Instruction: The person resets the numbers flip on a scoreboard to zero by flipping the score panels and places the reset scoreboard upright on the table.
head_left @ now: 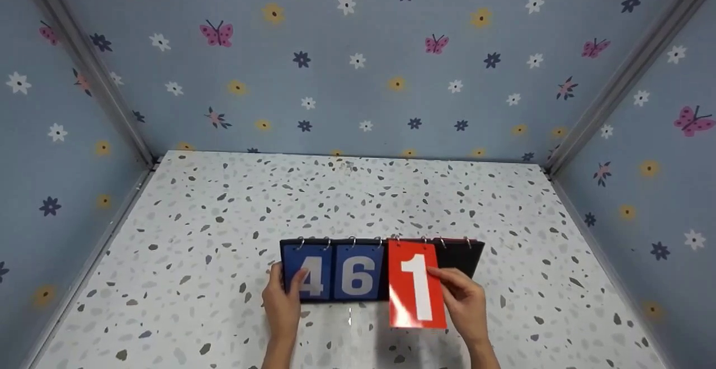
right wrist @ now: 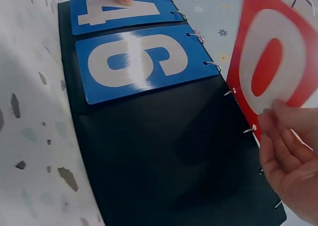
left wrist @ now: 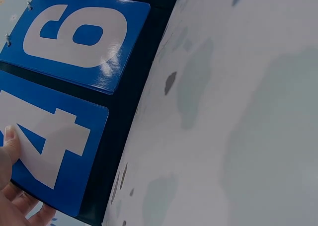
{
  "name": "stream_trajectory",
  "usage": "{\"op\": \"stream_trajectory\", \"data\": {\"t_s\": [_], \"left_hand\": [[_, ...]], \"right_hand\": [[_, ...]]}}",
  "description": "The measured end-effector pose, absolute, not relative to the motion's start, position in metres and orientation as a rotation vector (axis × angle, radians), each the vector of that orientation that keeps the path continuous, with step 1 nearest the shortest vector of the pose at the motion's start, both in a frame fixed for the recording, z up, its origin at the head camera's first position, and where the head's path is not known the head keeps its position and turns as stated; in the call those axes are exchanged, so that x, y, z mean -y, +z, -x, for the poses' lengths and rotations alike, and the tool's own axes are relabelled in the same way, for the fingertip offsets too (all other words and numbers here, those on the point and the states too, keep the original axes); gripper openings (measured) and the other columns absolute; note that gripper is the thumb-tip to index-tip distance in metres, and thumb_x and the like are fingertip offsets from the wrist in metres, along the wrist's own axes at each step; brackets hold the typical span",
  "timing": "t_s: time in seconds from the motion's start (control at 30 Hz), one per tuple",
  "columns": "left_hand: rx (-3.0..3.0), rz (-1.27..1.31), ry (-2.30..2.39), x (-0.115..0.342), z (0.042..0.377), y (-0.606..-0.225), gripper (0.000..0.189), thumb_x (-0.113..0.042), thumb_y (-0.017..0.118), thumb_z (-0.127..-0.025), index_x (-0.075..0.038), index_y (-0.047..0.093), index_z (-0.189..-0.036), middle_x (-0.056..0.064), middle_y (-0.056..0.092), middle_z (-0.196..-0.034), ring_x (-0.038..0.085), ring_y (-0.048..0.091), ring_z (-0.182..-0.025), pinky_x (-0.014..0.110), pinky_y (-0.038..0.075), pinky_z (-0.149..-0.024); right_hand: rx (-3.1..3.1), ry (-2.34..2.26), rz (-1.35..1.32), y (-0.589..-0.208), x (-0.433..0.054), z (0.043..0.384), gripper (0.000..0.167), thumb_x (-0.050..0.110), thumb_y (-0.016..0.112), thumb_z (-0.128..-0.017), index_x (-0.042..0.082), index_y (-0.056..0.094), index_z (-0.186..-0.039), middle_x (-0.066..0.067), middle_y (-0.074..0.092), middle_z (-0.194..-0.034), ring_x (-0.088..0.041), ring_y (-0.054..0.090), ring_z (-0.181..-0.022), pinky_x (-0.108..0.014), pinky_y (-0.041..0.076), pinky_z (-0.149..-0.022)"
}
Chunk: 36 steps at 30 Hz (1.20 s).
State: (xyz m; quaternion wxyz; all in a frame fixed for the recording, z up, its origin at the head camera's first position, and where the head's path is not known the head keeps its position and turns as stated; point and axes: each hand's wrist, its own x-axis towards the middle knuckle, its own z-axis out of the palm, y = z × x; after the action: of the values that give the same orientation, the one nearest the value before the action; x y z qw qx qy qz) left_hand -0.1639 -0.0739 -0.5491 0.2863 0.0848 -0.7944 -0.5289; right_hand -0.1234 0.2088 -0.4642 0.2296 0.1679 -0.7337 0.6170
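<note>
A black flip scoreboard (head_left: 458, 257) stands tilted on the speckled table, number cards hanging from metal rings along its top edge. My left hand (head_left: 282, 302) grips its left end, thumb on the front of the blue 4 card (head_left: 314, 288) and fingers behind. Beside that hangs the blue 6 card (head_left: 342, 257). My right hand (head_left: 465, 299) pinches the right edge of a red 1 card (head_left: 404, 302), lifted away from the board. In the right wrist view, a red card (right wrist: 247, 32) bearing a 0 is in those fingers, with the black panel (right wrist: 164, 151) bare beneath.
The white speckled tabletop (head_left: 235, 201) spreads around the scoreboard. A blue wall (head_left: 358, 106) with flowers and butterflies rises behind it, and similar side panels (head_left: 50, 246) stand left and right. Red card edges show at the board's top right.
</note>
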Motion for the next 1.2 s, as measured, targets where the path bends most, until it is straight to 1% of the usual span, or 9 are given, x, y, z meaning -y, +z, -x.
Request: {"op": "stream_trajectory", "data": {"t_s": [0.2,0.33,0.43,0.57,0.73,0.83,0.97,1.13,1.2], "left_hand": [[2.122,-0.216,-1.421,0.074,0.163,-0.55,0.026,-0.02,0.068,-0.079,-0.005,0.053,-0.094,0.004,0.061,-0.08,0.013,0.056,-0.069,0.031,0.043,-0.061],[2.137,-0.223,-1.41,0.074,0.164,-0.551,0.027,-0.02,0.067,-0.079,-0.003,0.053,-0.095,0.006,0.062,-0.083,0.016,0.058,-0.073,0.033,0.044,-0.065],[2.138,-0.22,-1.401,0.074,0.164,-0.551,0.028,-0.019,0.067,-0.079,-0.002,0.053,-0.095,0.007,0.062,-0.083,0.017,0.058,-0.074,0.035,0.044,-0.065],[2.131,-0.213,-1.388,0.074,0.163,-0.55,0.027,-0.019,0.068,-0.078,-0.002,0.053,-0.094,0.006,0.061,-0.08,0.017,0.057,-0.07,0.034,0.043,-0.063],[2.135,-0.214,-1.378,0.074,0.164,-0.55,0.027,-0.019,0.068,-0.078,-0.003,0.053,-0.093,0.006,0.061,-0.079,0.016,0.056,-0.07,0.034,0.043,-0.063],[2.137,-0.216,-1.382,0.074,0.164,-0.55,0.027,-0.02,0.068,-0.078,-0.003,0.053,-0.094,0.007,0.061,-0.081,0.017,0.057,-0.073,0.035,0.044,-0.065],[2.146,-0.221,-1.394,0.074,0.165,-0.551,0.028,-0.021,0.066,-0.079,-0.003,0.053,-0.096,0.007,0.062,-0.085,0.019,0.059,-0.077,0.036,0.044,-0.068],[2.143,-0.22,-1.395,0.074,0.164,-0.551,0.028,-0.021,0.067,-0.079,-0.003,0.053,-0.096,0.008,0.062,-0.084,0.019,0.059,-0.075,0.036,0.045,-0.066],[2.139,-0.215,-1.399,0.074,0.164,-0.551,0.028,-0.021,0.067,-0.079,-0.003,0.053,-0.096,0.008,0.062,-0.083,0.018,0.059,-0.075,0.035,0.045,-0.066]], "right_hand": [[2.033,1.505,-0.437,-0.444,-0.207,0.128,0.021,-0.023,0.058,-0.071,-0.012,0.064,-0.089,-0.018,0.06,-0.078,-0.015,0.057,-0.072,-0.017,0.045,-0.065],[1.989,1.338,-0.502,-0.433,-0.208,0.137,0.025,-0.024,0.063,-0.063,-0.009,0.067,-0.082,-0.016,0.058,-0.073,-0.015,0.054,-0.071,-0.015,0.043,-0.066],[1.949,1.276,-0.537,-0.425,-0.208,0.146,0.025,-0.025,0.065,-0.06,-0.008,0.067,-0.079,-0.018,0.056,-0.074,-0.017,0.053,-0.072,-0.014,0.042,-0.066],[1.919,1.27,-0.574,-0.416,-0.21,0.158,0.02,-0.024,0.066,-0.061,-0.009,0.066,-0.074,-0.019,0.056,-0.076,-0.019,0.055,-0.072,-0.016,0.043,-0.065],[1.928,1.294,-0.556,-0.408,-0.211,0.173,0.017,-0.022,0.067,-0.062,-0.007,0.063,-0.069,-0.015,0.061,-0.071,-0.013,0.057,-0.07,-0.017,0.045,-0.063],[1.948,1.286,-0.538,-0.405,-0.212,0.182,0.016,-0.018,0.069,-0.063,-0.006,0.064,-0.071,-0.015,0.062,-0.069,-0.011,0.056,-0.067,-0.017,0.044,-0.063],[1.975,1.244,-0.52,-0.404,-0.211,0.194,0.014,-0.013,0.072,-0.064,-0.006,0.065,-0.073,-0.014,0.063,-0.068,-0.014,0.056,-0.064,-0.021,0.043,-0.066],[2.013,1.198,-0.497,-0.406,-0.21,0.209,0.012,-0.007,0.074,-0.065,-0.004,0.066,-0.074,-0.012,0.064,-0.069,-0.019,0.056,-0.062,-0.021,0.043,-0.065],[2.027,1.184,-0.487,-0.413,-0.213,0.218,0.011,-0.003,0.074,-0.067,-0.001,0.067,-0.075,-0.009,0.064,-0.071,-0.018,0.056,-0.062,-0.02,0.043,-0.064]]}}
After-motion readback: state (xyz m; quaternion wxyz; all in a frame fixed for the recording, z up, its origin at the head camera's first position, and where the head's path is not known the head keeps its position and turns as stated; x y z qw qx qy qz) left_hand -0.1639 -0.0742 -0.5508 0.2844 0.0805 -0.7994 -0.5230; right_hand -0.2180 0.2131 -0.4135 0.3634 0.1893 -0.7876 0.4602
